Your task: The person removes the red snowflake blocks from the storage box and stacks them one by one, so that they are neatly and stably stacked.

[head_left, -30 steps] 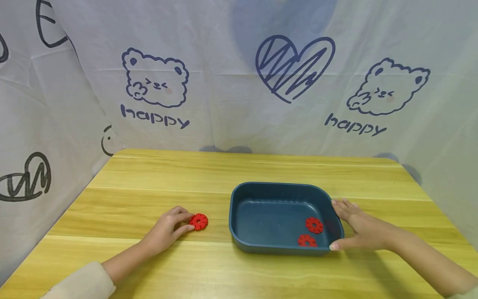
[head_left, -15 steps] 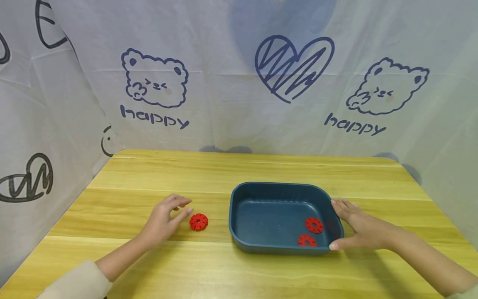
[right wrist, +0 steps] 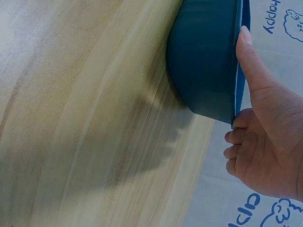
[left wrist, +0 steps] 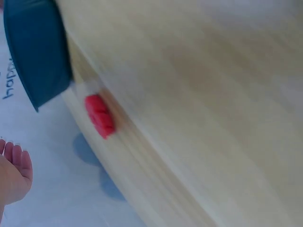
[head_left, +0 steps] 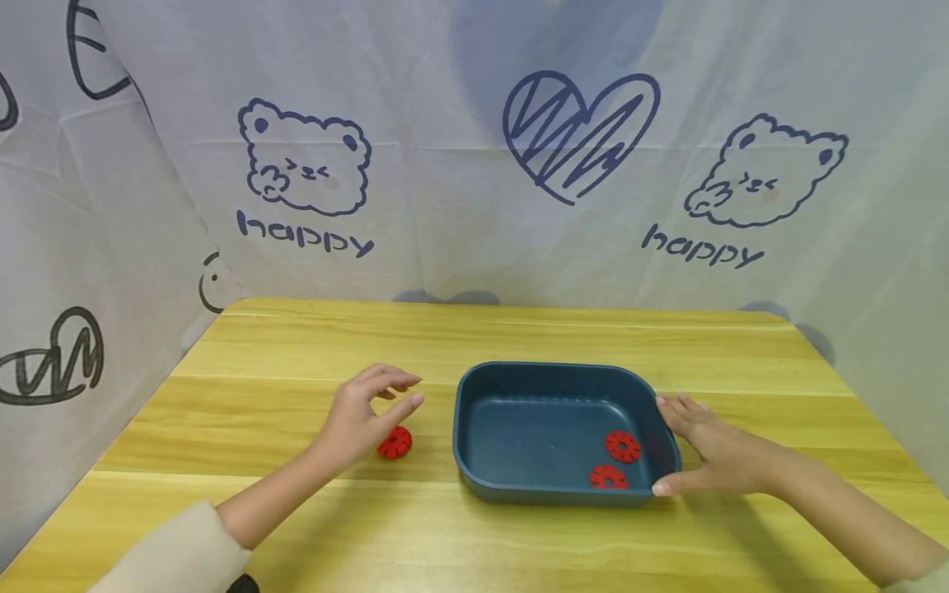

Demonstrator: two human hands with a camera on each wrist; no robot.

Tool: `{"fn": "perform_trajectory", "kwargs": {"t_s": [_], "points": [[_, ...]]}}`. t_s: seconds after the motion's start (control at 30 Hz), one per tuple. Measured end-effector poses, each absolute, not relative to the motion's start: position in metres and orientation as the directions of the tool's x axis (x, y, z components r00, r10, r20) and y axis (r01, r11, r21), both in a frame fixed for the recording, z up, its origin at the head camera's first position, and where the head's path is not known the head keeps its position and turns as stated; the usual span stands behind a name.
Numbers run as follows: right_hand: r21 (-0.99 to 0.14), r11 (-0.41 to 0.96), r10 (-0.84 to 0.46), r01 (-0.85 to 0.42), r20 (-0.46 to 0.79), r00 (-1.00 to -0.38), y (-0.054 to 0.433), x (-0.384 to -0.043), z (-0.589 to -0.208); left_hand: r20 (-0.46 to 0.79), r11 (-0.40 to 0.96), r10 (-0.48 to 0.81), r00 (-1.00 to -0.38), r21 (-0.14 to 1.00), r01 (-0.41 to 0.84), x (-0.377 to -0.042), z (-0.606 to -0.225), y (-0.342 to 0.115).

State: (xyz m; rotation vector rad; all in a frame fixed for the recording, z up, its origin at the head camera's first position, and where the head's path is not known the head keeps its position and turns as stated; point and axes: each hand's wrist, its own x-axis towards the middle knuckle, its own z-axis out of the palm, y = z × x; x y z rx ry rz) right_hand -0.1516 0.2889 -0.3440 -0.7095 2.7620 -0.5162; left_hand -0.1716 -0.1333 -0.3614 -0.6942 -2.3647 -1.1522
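Head view: red disc lies below the left hand, thumb and fingers apart.

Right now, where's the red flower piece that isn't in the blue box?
In the head view, the loose red piece lies on the wooden table, left of the blue box, partly hidden behind the person's left hand.

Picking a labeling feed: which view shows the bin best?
Head: the bin is uncropped, its inside visible. Left wrist shows some outer wall, cropped at the top; right wrist likewise, with the right hand touching it.
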Motion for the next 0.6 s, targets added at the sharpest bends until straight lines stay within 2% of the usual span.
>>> {"fn": "perform_trajectory", "kwargs": {"t_s": [0.33, 0.6], "points": [[-0.397, 0.822, -0.496, -0.408, -0.150, -0.855, 0.288, -0.153, -0.344, 0.528, 0.431, 0.296, -0.796, 0.669, 0.605, -0.171, -0.356, -0.093], [-0.406, 0.817, -0.502, -0.410, -0.149, -0.852, 0.291, -0.154, -0.345, 0.536, 0.389, 0.324, -0.780, 0.676, 0.626, -0.175, -0.358, -0.059]]}}
